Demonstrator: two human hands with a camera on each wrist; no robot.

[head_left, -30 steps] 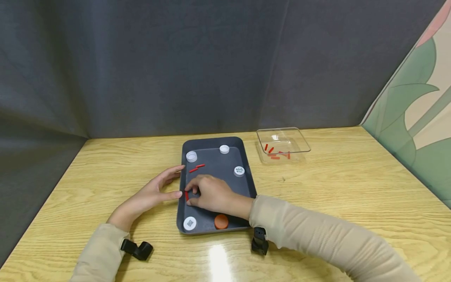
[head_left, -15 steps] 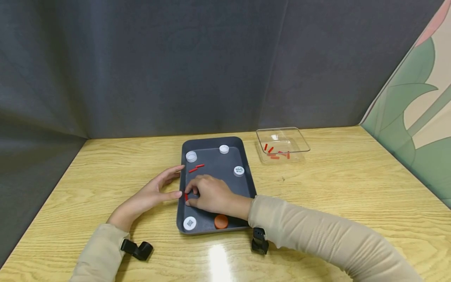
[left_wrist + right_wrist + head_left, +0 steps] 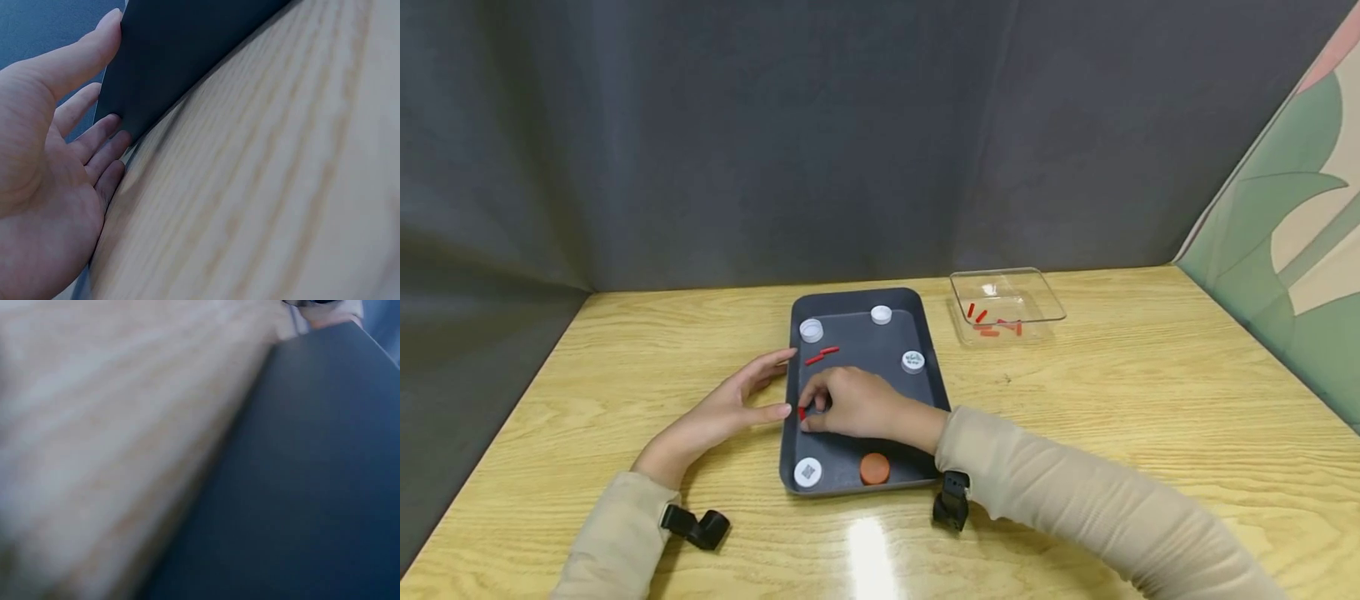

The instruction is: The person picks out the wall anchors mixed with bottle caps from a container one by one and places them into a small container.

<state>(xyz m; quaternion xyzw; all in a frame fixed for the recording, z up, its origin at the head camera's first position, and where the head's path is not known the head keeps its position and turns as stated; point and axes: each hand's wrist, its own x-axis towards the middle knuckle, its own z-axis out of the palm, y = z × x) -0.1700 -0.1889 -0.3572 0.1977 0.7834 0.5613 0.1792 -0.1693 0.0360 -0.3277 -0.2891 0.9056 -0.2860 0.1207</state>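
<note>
A dark grey tray [image 3: 865, 299] lies on the wooden table. Over its left side, my right hand [image 3: 857, 404] reaches in and pinches a small red stick [image 3: 802, 413] between thumb and forefinger, near the left wall. My left hand [image 3: 722, 417] rests at the tray's left rim, thumb and fingers extended against its outer wall; the left wrist view has this hand [image 3: 56, 162] beside the dark wall [image 3: 169, 56]. Two more red sticks [image 3: 815, 360] lie farther back in the tray. The right wrist view holds only tray wall [image 3: 300, 462] and tabletop, the right hand being out of sight.
Inside the tray sit white caps, at back left [image 3: 811, 331], back right [image 3: 881, 315], right side [image 3: 913, 362] and front left [image 3: 807, 472], plus an orange cap [image 3: 874, 469]. A clear plastic box [image 3: 1033, 313] with several red sticks stands behind, to the right.
Less of the red stick shows between my right thumb and forefinger, and that hand has shifted very slightly. My left hand keeps its place at the rim. The head view has moved a little.
</note>
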